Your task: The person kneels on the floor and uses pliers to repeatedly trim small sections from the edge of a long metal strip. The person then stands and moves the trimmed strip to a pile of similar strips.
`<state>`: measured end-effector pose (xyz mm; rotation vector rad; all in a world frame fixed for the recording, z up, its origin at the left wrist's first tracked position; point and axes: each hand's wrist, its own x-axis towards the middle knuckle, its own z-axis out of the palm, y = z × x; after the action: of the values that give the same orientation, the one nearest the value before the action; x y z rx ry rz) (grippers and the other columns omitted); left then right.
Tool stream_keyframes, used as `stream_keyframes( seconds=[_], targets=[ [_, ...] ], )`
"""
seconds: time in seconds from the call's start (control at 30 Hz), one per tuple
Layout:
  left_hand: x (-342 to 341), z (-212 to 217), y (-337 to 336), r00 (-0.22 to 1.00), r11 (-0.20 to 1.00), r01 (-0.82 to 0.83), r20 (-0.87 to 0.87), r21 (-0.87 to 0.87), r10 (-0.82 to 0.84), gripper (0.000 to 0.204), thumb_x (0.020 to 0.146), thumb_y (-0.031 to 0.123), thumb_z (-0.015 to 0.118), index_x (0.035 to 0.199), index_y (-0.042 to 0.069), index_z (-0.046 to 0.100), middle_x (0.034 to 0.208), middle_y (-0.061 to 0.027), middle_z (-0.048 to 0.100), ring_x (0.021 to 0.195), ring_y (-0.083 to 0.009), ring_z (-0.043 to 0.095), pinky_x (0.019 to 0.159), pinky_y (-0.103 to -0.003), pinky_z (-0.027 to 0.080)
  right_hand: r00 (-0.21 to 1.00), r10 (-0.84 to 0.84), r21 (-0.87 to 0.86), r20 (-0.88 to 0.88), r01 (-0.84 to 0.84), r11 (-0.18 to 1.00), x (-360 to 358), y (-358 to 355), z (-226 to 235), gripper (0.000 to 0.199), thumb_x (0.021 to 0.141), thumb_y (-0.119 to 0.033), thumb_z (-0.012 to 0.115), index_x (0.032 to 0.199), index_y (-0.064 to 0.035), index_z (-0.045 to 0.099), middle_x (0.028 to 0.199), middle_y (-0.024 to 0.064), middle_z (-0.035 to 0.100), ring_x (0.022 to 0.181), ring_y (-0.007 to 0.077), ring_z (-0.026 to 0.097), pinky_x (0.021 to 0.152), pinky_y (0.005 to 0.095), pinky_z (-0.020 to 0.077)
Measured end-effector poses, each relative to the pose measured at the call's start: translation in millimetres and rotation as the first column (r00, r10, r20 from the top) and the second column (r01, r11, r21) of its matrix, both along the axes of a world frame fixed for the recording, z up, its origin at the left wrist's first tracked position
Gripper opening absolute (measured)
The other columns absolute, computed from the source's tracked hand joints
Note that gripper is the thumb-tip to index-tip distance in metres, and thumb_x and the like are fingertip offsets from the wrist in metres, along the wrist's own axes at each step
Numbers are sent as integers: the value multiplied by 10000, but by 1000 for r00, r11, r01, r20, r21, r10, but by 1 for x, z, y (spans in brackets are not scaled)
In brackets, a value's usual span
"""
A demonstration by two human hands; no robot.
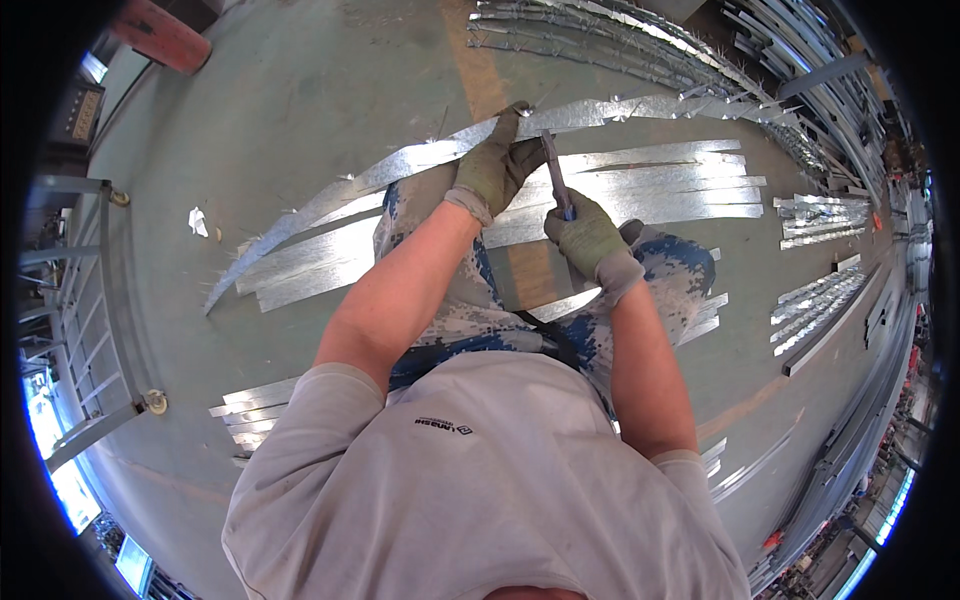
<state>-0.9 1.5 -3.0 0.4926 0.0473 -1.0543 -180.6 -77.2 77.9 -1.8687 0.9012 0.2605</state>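
Observation:
A long, thin galvanized metal strip (410, 160) curves across in front of me, with small tabs or spikes standing up along it. My left hand (490, 172), in an olive work glove, is closed on the strip's near edge left of the middle. In my gloved right hand (590, 238) is a dark, slim pliers-like tool (555, 172) with some blue near the grip. Its tip reaches the strip just right of my left hand; whether it bites the metal I cannot tell. Flat metal strips (640, 185) lie side by side beneath, around my knees.
Spiked strips (600, 45) are heaped at the far right, beside long metal profiles (790, 50). Shorter strip stacks lie on the right (820, 220) and at the near left (250, 412). A wheeled metal frame (90, 300) stands left; a red cylinder (165, 35) is far left.

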Motion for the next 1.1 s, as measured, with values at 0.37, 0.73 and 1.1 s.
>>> stream_keyframes(
  seconds=[0.37, 0.73, 1.1],
  targets=[
    [-2, -10, 5, 996, 983, 63, 67, -174, -52, 423, 1210, 294, 519, 1583, 96, 548, 1386, -102, 686, 1318, -278, 657, 1201, -459, 521, 949, 11, -317, 315, 94, 944, -13, 6, -47, 538, 933, -233, 709, 1380, 65, 681, 1110, 224, 793, 1099, 337, 746, 1105, 410, 554],
    [-15, 15, -34, 946, 958, 224, 197, 177, -257, 316, 1085, 288, 767, 1272, 46, 689, 1087, -73, 735, 929, -226, 653, 862, -414, 556, 991, -34, -183, 132, 58, 981, 10, -3, -27, 460, 928, -194, 678, 1301, 75, 676, 1271, 312, 739, 1222, 483, 711, 1039, 516, 570],
    [-37, 41, -33, 961, 945, 171, 165, 279, -222, 299, 1095, 296, 741, 1249, 47, 683, 1054, -2, 678, 892, -152, 584, 805, -345, 500, 782, -618, 990, 88, -135, -31, -51, -27, -63, 344, 1133, -332, 670, 1280, -24, 716, 1148, 125, 791, 1039, 216, 773, 902, 367, 646]
  ],
)
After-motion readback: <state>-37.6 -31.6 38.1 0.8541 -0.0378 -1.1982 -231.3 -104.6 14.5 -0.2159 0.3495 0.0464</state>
